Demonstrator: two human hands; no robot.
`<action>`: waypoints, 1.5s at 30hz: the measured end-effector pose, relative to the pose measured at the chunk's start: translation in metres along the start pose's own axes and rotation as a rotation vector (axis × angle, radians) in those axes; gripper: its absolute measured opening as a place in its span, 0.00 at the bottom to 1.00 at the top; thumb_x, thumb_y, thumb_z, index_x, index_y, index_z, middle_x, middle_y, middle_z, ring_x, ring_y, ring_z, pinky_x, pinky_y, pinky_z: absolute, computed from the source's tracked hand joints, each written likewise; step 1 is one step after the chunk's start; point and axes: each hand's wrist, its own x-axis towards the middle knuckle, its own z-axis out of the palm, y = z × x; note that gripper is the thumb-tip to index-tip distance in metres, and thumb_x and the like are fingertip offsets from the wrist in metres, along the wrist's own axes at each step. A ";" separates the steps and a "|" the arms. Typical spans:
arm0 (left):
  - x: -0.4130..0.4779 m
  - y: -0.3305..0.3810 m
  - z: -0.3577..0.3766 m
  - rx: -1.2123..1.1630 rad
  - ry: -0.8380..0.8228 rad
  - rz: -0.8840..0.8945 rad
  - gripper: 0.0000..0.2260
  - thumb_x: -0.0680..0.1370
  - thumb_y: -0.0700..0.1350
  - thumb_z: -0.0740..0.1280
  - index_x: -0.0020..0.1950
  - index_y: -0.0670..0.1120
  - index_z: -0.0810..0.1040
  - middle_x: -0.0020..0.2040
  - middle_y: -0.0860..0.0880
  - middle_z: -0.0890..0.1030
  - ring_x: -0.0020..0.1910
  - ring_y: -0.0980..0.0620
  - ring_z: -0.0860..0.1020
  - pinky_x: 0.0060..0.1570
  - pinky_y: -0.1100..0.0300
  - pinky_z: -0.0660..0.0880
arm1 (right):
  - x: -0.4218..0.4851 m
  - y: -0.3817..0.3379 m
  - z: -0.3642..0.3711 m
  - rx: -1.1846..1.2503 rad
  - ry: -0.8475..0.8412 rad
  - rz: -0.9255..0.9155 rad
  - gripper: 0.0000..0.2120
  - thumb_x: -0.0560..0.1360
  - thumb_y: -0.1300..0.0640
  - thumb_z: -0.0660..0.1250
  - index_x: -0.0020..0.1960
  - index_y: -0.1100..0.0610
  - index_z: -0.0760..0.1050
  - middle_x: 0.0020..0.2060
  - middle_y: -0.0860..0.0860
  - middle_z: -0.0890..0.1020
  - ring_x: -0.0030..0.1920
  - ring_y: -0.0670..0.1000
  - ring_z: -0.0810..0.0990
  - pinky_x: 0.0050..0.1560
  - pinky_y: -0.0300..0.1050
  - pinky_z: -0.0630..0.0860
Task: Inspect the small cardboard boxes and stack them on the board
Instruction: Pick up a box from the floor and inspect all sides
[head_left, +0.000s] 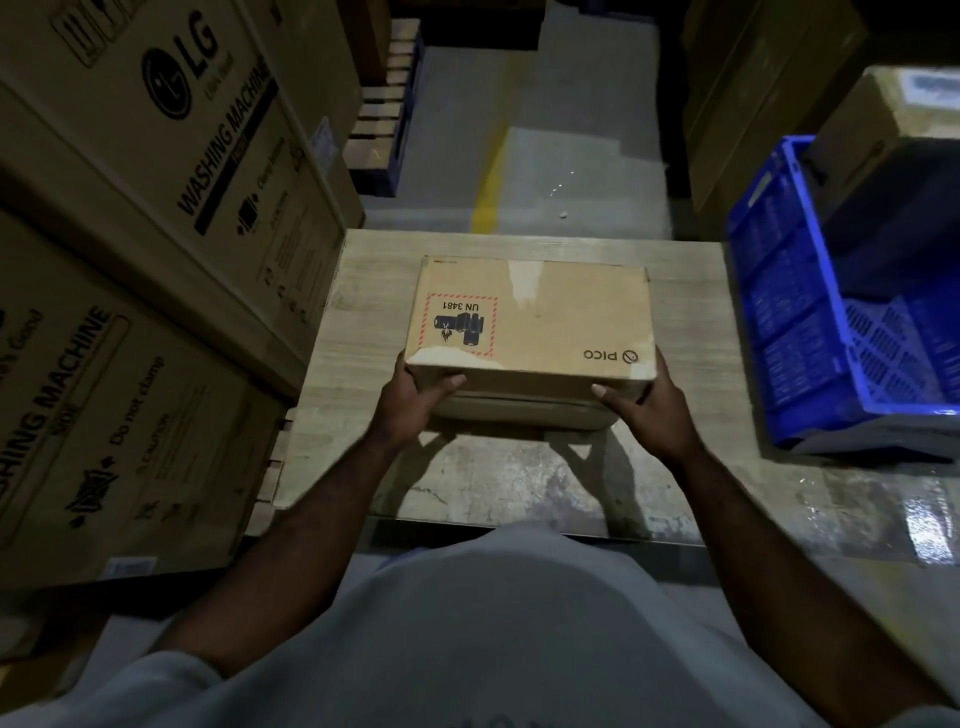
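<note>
Outstretched hands (410, 400) (649, 405) around box (530, 317) corners

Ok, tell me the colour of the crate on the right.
Blue: the crate is perforated blue plastic, seen best in the head view.

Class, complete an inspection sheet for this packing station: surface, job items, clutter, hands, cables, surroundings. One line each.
Surface: pale wooden board.
Job's things: one small cardboard box, PICO print and UN 3481 label on top, over the board's middle.
Clutter: blue plastic crate right of the board.
Grippers: left hand and right hand grip the box's near corners.
Cables: nothing seen.
Surroundings: washing machine cartons stacked on the left; yellow floor line ahead.
</note>
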 end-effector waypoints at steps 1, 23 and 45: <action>0.000 0.005 0.002 0.022 0.022 0.010 0.42 0.69 0.58 0.79 0.77 0.48 0.66 0.68 0.49 0.78 0.67 0.47 0.77 0.68 0.48 0.75 | 0.003 0.000 -0.001 0.002 0.005 -0.008 0.41 0.73 0.50 0.80 0.80 0.50 0.64 0.62 0.43 0.81 0.64 0.48 0.80 0.67 0.51 0.77; 0.026 0.033 0.033 0.214 0.058 0.095 0.34 0.73 0.51 0.78 0.75 0.52 0.66 0.67 0.45 0.81 0.60 0.48 0.81 0.62 0.53 0.78 | 0.044 0.017 -0.036 0.123 -0.015 0.037 0.42 0.66 0.44 0.81 0.76 0.43 0.67 0.64 0.44 0.83 0.62 0.48 0.83 0.67 0.62 0.78; -0.001 0.007 0.075 0.232 0.166 -0.182 0.21 0.86 0.51 0.58 0.75 0.40 0.68 0.71 0.37 0.75 0.67 0.38 0.75 0.63 0.52 0.72 | 0.000 0.051 -0.031 0.041 -0.049 0.103 0.27 0.83 0.43 0.66 0.79 0.44 0.65 0.70 0.46 0.78 0.68 0.54 0.77 0.67 0.51 0.74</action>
